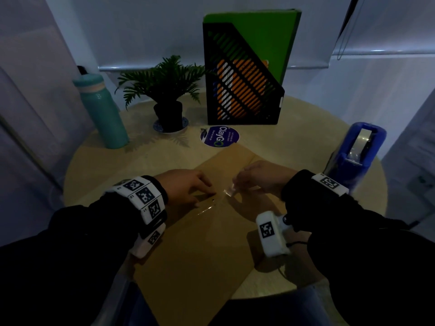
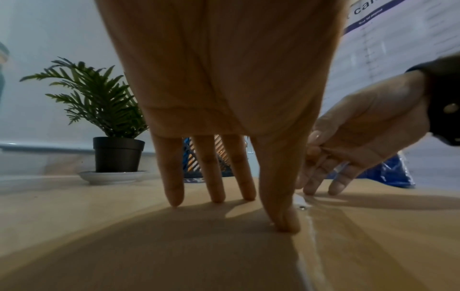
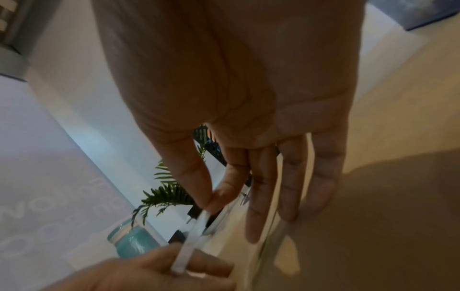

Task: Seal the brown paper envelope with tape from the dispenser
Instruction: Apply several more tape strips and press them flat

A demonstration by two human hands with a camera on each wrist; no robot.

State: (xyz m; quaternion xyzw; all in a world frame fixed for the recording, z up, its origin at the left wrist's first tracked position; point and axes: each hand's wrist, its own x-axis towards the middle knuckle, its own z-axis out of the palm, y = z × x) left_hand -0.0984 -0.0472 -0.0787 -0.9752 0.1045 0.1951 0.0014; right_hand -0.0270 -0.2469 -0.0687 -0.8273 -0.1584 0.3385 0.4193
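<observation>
A brown paper envelope (image 1: pixel 200 255) lies slantwise on the round wooden table (image 1: pixel 306 137). My left hand (image 1: pixel 204 194) presses its straight fingers (image 2: pixel 219 196) down on the envelope's flap (image 2: pixel 149 246) beside the seam. Just right of it, my right hand (image 1: pixel 237 182) pinches one end of a clear tape strip (image 1: pixel 229 191) between thumb and forefinger (image 3: pixel 211 196). The strip (image 3: pixel 189 246) runs down toward the left hand, and its lower end lies shiny along the seam (image 2: pixel 309 222). The blue tape dispenser (image 1: pixel 353 161) stands at the table's right edge, behind my right wrist.
At the back stand a teal bottle (image 1: pixel 101 109), a potted fern on a saucer (image 1: pixel 164 90) and a black file holder with a green folder (image 1: pixel 240 78). A round sticker (image 1: pixel 220 136) lies just beyond the envelope's far corner. The envelope overhangs the near table edge.
</observation>
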